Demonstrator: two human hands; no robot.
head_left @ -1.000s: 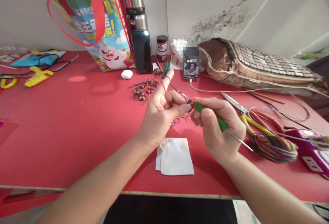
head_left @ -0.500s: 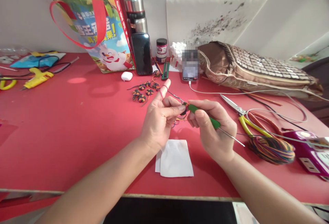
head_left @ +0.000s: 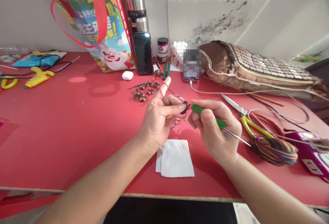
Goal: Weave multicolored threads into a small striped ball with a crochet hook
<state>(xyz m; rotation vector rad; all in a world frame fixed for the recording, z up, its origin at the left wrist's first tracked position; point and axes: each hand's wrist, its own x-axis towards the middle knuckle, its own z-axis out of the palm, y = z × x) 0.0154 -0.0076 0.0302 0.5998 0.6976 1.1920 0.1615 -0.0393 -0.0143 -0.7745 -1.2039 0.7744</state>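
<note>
My left hand pinches a small dark, multicoloured crochet piece between thumb and fingers. Its index finger points up, with red yarn looped round it. My right hand is closed round the green handle of a crochet hook; a thin metal shaft sticks out behind the hand. The hook's front tip is at the crochet piece, its exact place in the stitches too small to make out. Loose multicoloured strands hang below the piece. Several round crocheted pieces lie on the table beyond my left hand.
White paper sheets lie on the red table below my hands. Scissors, a yarn skein and a purple power strip are at right. Behind stand a phone, a propped phone with cable, and a bag.
My right hand has drawn the crochet hook slightly to the right, away from my left hand. My left hand keeps its pinch and raised finger. The whole view has shifted a little.
</note>
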